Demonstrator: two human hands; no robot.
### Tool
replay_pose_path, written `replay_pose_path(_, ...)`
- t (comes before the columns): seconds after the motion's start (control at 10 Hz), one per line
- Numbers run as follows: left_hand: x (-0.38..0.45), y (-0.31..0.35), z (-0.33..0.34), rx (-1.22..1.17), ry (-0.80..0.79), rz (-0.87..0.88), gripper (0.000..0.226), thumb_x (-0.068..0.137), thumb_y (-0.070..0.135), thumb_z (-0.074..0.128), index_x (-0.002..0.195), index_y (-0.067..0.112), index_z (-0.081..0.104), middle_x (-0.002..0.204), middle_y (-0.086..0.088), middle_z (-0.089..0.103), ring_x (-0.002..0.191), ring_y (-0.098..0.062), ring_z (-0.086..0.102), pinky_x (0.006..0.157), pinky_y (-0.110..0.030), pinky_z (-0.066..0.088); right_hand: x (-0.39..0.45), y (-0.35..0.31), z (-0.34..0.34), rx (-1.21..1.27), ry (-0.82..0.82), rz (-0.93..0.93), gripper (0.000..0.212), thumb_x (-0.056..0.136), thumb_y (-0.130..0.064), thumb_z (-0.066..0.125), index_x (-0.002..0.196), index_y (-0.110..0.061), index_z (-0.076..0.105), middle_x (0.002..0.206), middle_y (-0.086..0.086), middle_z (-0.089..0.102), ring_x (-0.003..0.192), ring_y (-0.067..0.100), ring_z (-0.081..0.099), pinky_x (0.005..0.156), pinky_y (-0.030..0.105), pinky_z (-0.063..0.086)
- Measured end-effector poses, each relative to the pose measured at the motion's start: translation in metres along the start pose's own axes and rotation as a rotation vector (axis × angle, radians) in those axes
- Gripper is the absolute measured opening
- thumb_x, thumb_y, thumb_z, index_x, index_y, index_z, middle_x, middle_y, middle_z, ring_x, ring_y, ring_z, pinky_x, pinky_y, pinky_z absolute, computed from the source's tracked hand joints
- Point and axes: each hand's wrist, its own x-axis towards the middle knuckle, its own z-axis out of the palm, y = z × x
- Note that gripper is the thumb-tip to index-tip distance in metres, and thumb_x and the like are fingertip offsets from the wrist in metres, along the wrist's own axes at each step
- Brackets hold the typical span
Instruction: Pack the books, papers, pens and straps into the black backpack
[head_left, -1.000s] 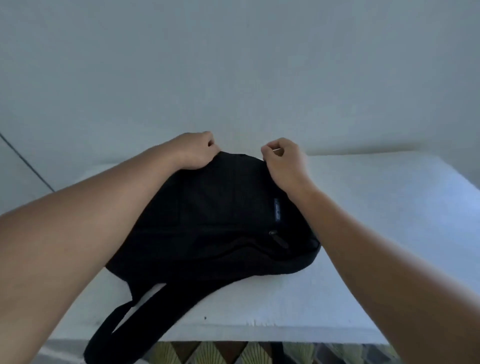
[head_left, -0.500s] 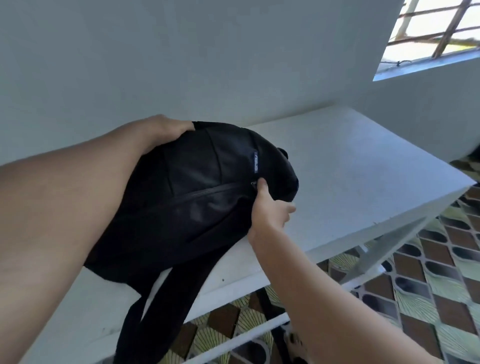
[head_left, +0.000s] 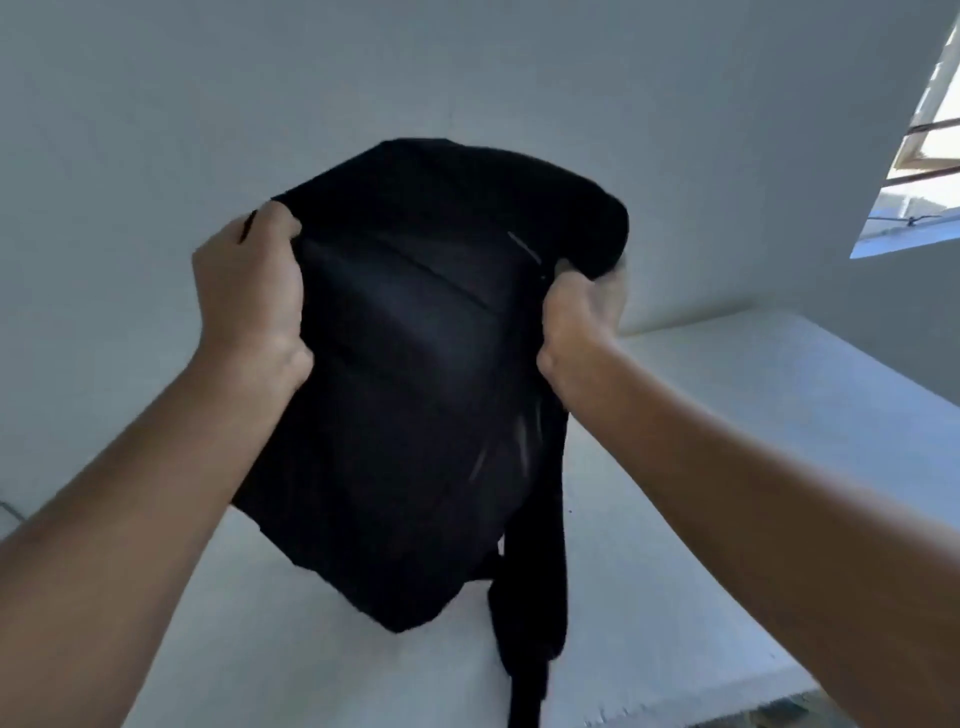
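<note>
Backpack upright at frame centre, base on table; your left hand and right hand clutch its sides; strap hangs lower right.

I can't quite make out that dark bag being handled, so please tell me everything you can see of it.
The black backpack looks like soft, matte fabric, and it is blurred. It is held nearly upright, with its lower corner at the white table. A zipper line crosses its front panel diagonally. A black strap hangs down on its right side over the table. The left hand and right hand grip its upper sides. The pockets look closed.
</note>
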Motion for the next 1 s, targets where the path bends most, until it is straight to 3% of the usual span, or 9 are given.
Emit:
replay_pose_path(0.2,-0.013,-0.006,0.035,-0.162,-0.035,0.088,0.016,0.096,0.023,0.058,0.096,0.016,0.072,0.104,0.003,0.075,0.103,-0.018,0.071,0.099,-0.046,0.056,0.094,-0.084,0.095,-0.161,-0.315,-0.536,0.02,0.097,-0.007,0.054,0.112,-0.02,0.051,0.106,-0.008,0.067,0.096,0.005,0.065,0.083,0.027,0.057)
replay_pose_path(0.3,0.0,-0.049,0.061,-0.075,-0.052,0.026,0.032,0.102,0.035,0.051,0.13,0.029,0.065,0.124,0.014,0.071,0.116,-0.009,0.066,0.104,-0.04,0.052,0.134,-0.08,0.119,-0.346,-0.471,-0.641,0.017,0.099,-0.015,0.056,0.112,-0.02,0.046,0.103,-0.009,0.064,0.094,0.003,0.063,0.078,0.021,0.054)
replay_pose_path(0.4,0.014,-0.099,0.065,0.194,-0.1,-0.059,0.039,0.104,0.044,0.048,0.138,0.027,0.056,0.13,0.013,0.064,0.119,-0.007,0.061,0.109,-0.042,0.049,0.165,-0.046,0.109,-0.511,-0.543,-0.526,0.027,0.101,-0.021,0.061,0.124,-0.02,0.047,0.107,-0.01,0.061,0.098,0.004,0.062,0.071,0.017,0.045)
replay_pose_path(0.5,0.017,-0.125,0.057,0.417,-0.172,-0.114,0.038,0.104,0.044,0.051,0.123,0.011,0.058,0.117,-0.001,0.066,0.106,-0.015,0.065,0.1,-0.044,0.054,0.183,-0.024,0.073,-0.588,-0.554,-0.458,0.05,0.1,-0.029,0.066,0.143,-0.02,0.042,0.123,-0.008,0.058,0.114,0.011,0.058,0.076,0.013,0.043)
replay_pose_path(0.6,0.02,-0.132,0.05,0.485,-0.177,-0.096,0.038,0.102,0.046,0.054,0.106,0.009,0.056,0.103,-0.009,0.064,0.092,-0.021,0.063,0.082,-0.033,0.055,0.193,-0.022,0.024,-0.629,-0.611,-0.448,0.064,0.095,-0.038,0.073,0.149,-0.031,0.039,0.139,-0.007,0.054,0.128,0.007,0.052,0.096,0.022,0.043)
replay_pose_path(0.7,0.023,-0.134,0.047,0.558,-0.148,-0.033,0.035,0.102,0.045,0.055,0.087,0.015,0.044,0.082,-0.001,0.048,0.074,-0.014,0.048,0.067,-0.029,0.044,0.2,-0.021,-0.025,-0.758,-0.644,-0.358,0.063,0.096,-0.042,0.072,0.15,-0.033,0.042,0.133,-0.009,0.061,0.125,0.008,0.058,0.101,0.03,0.045)
replay_pose_path(0.8,0.024,-0.135,0.052,0.574,-0.14,-0.011,0.035,0.102,0.044,0.055,0.089,0.013,0.045,0.083,-0.001,0.049,0.074,-0.014,0.049,0.07,-0.033,0.046,0.194,-0.01,-0.048,-0.798,-0.662,-0.206,0.062,0.098,-0.043,0.07,0.152,-0.034,0.041,0.125,-0.014,0.068,0.116,0.011,0.065,0.101,0.035,0.049)
replay_pose_path(0.9,0.019,-0.137,0.059,0.497,-0.074,-0.08,0.034,0.098,0.046,0.061,0.105,0.015,0.049,0.102,-0.004,0.061,0.092,-0.019,0.063,0.085,-0.038,0.056,0.178,0.019,-0.049,-0.66,-0.682,-0.096,0.065,0.099,-0.035,0.07,0.154,-0.028,0.039,0.133,-0.002,0.067,0.116,0.015,0.068,0.096,0.035,0.054)
replay_pose_path(1.0,0.005,-0.123,0.045,0.386,0.057,-0.083,0.041,0.094,0.046,0.067,0.118,0.023,0.043,0.118,-0.004,0.06,0.102,-0.015,0.064,0.08,-0.029,0.053,0.158,0.031,-0.057,-0.575,-0.642,-0.044,0.063,0.1,-0.029,0.069,0.154,-0.022,0.038,0.139,0.002,0.061,0.114,0.01,0.065,0.083,0.021,0.057)
